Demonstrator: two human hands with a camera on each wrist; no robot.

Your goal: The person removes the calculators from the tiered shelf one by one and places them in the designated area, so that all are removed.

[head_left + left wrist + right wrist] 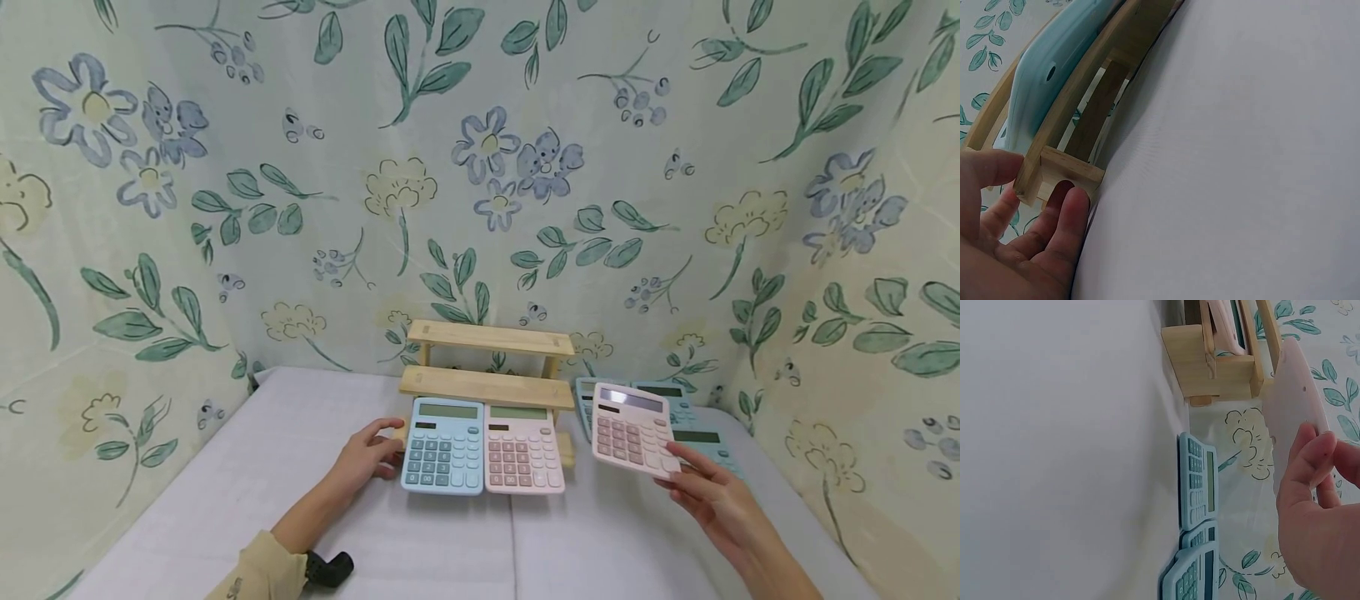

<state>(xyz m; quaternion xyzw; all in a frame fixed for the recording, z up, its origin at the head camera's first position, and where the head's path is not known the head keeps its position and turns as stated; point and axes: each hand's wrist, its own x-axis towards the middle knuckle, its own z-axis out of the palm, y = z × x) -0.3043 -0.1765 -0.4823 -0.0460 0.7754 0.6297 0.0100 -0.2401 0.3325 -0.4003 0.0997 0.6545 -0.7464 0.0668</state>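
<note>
My right hand (716, 496) pinches a pink calculator (630, 429) by its lower right corner, holding it raised with its keys facing me. The right wrist view shows the back of this calculator (1297, 394). A wooden tiered rack (487, 386) stands at the back of the table. On its lowest tier a blue calculator (442, 446) and another pink calculator (525, 450) lean side by side. My left hand (365, 454) grips the left end of that tier. In the left wrist view, thumb and fingers hold the rack's wooden end (1072, 165) beside the blue calculator (1054, 75).
Several blue calculators (1197, 481) lie on the table right of the rack, partly hidden behind the raised pink one in the head view. A white cloth (300, 417) covers the table. Floral curtains (480, 167) hang behind and at both sides.
</note>
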